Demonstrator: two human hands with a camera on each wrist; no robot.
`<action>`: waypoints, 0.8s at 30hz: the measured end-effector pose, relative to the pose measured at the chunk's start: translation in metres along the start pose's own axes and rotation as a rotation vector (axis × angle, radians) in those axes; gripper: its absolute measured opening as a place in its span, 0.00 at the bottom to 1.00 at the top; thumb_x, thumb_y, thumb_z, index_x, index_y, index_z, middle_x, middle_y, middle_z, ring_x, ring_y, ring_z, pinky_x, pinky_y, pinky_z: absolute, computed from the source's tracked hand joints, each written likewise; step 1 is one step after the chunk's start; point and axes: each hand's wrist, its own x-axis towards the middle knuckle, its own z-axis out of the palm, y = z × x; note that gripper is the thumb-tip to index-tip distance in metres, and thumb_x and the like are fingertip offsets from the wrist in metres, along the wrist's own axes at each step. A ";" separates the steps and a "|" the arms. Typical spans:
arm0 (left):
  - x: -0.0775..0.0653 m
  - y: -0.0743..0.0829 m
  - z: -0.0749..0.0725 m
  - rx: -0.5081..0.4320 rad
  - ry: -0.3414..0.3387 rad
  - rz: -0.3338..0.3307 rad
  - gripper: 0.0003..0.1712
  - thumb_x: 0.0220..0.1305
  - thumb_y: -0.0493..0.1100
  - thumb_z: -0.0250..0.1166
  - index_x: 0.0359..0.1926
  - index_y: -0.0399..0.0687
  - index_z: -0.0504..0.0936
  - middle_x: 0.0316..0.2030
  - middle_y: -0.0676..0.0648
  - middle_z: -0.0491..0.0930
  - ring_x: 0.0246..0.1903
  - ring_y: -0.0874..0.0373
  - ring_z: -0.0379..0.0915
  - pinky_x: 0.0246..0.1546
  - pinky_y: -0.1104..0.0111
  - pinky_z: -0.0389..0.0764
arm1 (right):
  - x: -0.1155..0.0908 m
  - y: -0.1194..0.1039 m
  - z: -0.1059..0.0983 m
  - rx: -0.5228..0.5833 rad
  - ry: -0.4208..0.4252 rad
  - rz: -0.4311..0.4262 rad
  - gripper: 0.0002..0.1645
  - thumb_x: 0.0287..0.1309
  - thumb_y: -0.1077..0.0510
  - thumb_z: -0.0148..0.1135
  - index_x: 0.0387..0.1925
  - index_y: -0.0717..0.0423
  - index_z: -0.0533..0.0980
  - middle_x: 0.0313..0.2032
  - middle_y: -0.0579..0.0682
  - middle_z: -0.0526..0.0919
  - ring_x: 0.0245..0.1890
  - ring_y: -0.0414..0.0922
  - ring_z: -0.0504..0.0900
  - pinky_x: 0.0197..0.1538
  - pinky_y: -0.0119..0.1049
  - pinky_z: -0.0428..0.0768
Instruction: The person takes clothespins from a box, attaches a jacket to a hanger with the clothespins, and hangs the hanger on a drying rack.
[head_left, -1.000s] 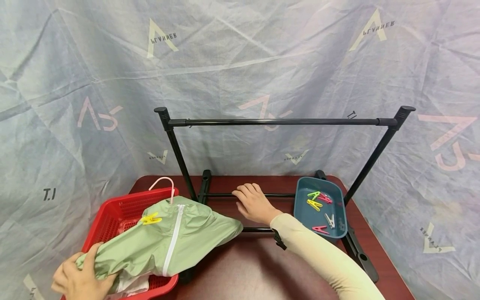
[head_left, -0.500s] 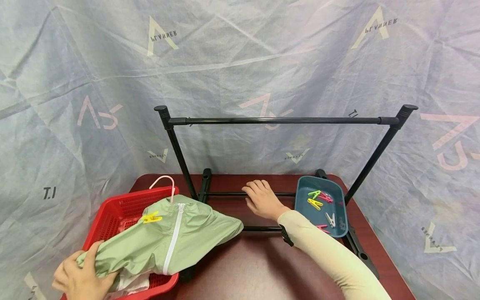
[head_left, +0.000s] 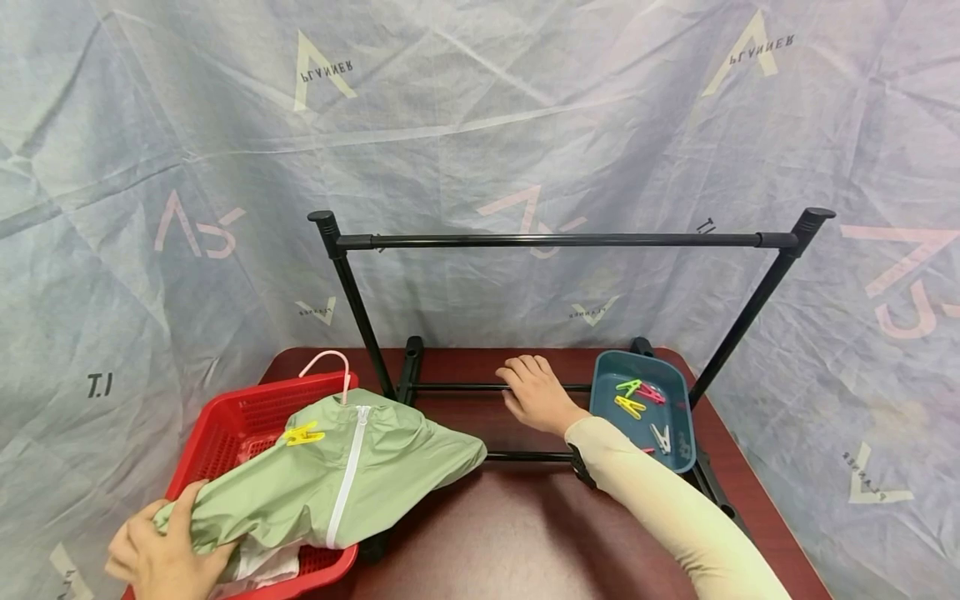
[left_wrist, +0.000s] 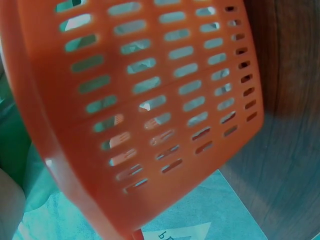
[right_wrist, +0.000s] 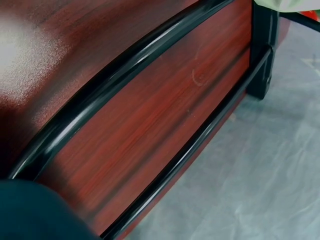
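Gripping the jacket point(head_left: 285, 492) by its left-hand end between thumb and curled fingers, the left hand point(head_left: 168, 546) is staying put; the jacket is lying across the basket point(head_left: 330, 573) at the desk's point(head_left: 465, 533) left edge. Compared with a second ago, the right hand point(head_left: 542, 397) is sitting nearer the tray point(head_left: 622, 367) at the back right corner, fingers loosely bending, close together, holding nothing. Its forearm point(head_left: 660, 517) is now hiding most of the front pink clip point(head_left: 647, 451).

- Head: looks forward and down; rack point(head_left: 547, 241) at twelve o'clock, surface point(head_left: 450, 542) at six.
- Left wrist: close against basket point(left_wrist: 75, 150).
- Right wrist: near lower bars point(right_wrist: 140, 56), shared with head.
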 end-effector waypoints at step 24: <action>0.001 -0.001 0.001 -0.009 0.014 0.019 0.55 0.53 0.87 0.40 0.55 0.42 0.72 0.46 0.27 0.57 0.45 0.21 0.47 0.36 0.35 0.45 | -0.015 0.017 -0.009 -0.001 -0.090 0.053 0.17 0.59 0.58 0.61 0.50 0.57 0.76 0.47 0.55 0.77 0.49 0.53 0.73 0.51 0.50 0.68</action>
